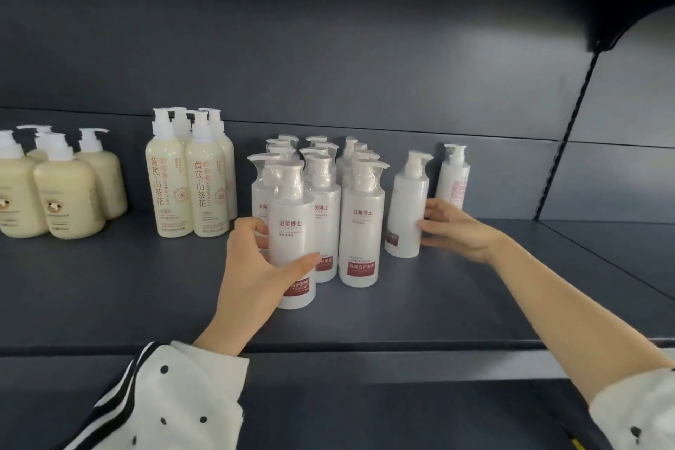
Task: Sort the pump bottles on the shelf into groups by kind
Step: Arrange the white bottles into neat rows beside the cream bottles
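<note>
Dark grey shelf (420, 307), head view. Left hand (252, 267): thumb and curled fingers (255, 230) wrap the front white bottle (292, 215), upright at the near edge of the white cluster (323, 190). Right hand (460, 230): nearly straight fingertips (433, 225) touch the side white bottle (407, 205), upright just right of the cluster. Tall cream bottles (190, 179) and squat cream bottles (62, 190) stand in separate groups to the left.

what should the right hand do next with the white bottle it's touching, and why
Probably slide it left against the white group. The right hand touches the white bottle, which stands apart from that group yet looks the same kind.
</note>
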`<state>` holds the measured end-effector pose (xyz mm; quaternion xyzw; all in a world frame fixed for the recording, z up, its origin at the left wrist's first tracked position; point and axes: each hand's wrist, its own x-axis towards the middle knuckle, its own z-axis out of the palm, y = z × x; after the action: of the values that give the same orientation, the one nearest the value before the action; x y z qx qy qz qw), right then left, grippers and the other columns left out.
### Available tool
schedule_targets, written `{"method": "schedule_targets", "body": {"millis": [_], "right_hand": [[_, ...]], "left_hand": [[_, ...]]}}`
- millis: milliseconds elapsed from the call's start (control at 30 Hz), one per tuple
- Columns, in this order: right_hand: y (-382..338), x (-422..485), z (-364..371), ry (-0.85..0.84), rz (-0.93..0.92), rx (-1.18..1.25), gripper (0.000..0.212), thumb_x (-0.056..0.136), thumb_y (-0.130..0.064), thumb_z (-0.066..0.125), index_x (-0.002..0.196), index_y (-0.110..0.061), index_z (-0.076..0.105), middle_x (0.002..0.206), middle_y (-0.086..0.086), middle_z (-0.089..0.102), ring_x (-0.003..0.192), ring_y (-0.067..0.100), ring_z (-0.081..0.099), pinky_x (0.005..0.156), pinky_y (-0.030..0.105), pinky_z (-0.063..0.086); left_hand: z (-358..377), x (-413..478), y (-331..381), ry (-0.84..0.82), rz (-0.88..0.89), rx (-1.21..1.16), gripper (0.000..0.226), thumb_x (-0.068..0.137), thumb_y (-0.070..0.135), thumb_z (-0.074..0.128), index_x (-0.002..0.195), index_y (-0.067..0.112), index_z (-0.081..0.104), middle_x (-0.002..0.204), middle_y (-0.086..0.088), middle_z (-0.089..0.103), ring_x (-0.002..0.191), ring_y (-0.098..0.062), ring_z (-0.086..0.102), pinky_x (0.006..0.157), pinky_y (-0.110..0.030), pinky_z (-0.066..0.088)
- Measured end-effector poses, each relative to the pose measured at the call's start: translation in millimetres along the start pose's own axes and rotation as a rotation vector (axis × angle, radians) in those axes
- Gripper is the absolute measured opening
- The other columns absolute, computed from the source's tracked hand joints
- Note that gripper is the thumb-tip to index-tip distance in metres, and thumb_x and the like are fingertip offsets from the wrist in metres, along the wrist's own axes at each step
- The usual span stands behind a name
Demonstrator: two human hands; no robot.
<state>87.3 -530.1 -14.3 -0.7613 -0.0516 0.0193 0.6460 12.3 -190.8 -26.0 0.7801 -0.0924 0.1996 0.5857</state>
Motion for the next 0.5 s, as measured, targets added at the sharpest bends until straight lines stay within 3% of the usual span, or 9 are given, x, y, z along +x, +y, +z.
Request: {"method": "schedule_targets", "body": {"millis": [100, 200, 333, 433, 500], "right_hand": [[-7.0, -30.1, 2.5, -0.1, 0.004, 0.061, 0.072, 0.074, -0.024, 0.081, 0.134, -0.012, 0.044, 0.134, 0.013, 0.058, 0.124, 0.028, 0.057, 0.104, 0.049, 0.045], [-13.6, -45.0, 21.1, -0.051, -0.012, 0.045, 0.082, 0.062, -0.041, 0.087, 0.128, -0.02, 0.043, 0.13, 0.006, 0.061, 0.119, 0.021, 0.06, 0.098, 0.043, 0.048], [-14.5, -44.8, 60.0, 0.182, -0.047, -0.026, 0.06, 0.082, -0.029, 0.074, 0.126, -0.026, 0.033, 0.127, 0.003, 0.059, 0.114, 0.018, 0.06, 0.095, 0.039, 0.049], [-12.3, -37.8, 79.5, 0.428, -0.054, -0.107, 0.061, 0.079, -0.031, 0.077, 0.121, -0.024, 0.034, 0.12, 0.002, 0.057, 0.108, 0.019, 0.059, 0.09, 0.038, 0.049], [-12.1, -37.6, 84.9, 0.499, -0.071, -0.116, 0.058, 0.078, -0.031, 0.079, 0.119, -0.023, 0.038, 0.117, 0.001, 0.057, 0.107, 0.02, 0.059, 0.089, 0.039, 0.051]], "left_hand": [[-0.7, -1.4, 1.1, -0.018, 0.008, -0.012, 0.067, 0.066, 0.024, 0.085, 0.113, 0.023, 0.037, 0.117, 0.0, 0.049, 0.097, -0.012, 0.053, 0.077, -0.023, 0.047], [-1.8, -3.1, -1.2, -0.049, 0.025, -0.013, 0.068, 0.067, 0.026, 0.085, 0.113, 0.025, 0.035, 0.119, 0.002, 0.049, 0.102, -0.013, 0.053, 0.082, -0.025, 0.048], [-7.4, -8.1, -4.7, -0.124, 0.04, -0.007, 0.074, 0.064, 0.02, 0.086, 0.115, 0.027, 0.033, 0.115, 0.007, 0.045, 0.097, -0.004, 0.052, 0.072, -0.013, 0.043], [-11.5, -13.0, -6.3, -0.184, 0.048, 0.02, 0.077, 0.069, 0.014, 0.083, 0.116, 0.034, 0.026, 0.116, 0.011, 0.045, 0.093, 0.003, 0.05, 0.068, -0.01, 0.039], [-15.7, -12.6, -7.3, -0.194, 0.059, 0.034, 0.077, 0.068, 0.015, 0.084, 0.117, 0.035, 0.027, 0.114, 0.012, 0.047, 0.093, 0.001, 0.052, 0.07, -0.011, 0.041]]}}
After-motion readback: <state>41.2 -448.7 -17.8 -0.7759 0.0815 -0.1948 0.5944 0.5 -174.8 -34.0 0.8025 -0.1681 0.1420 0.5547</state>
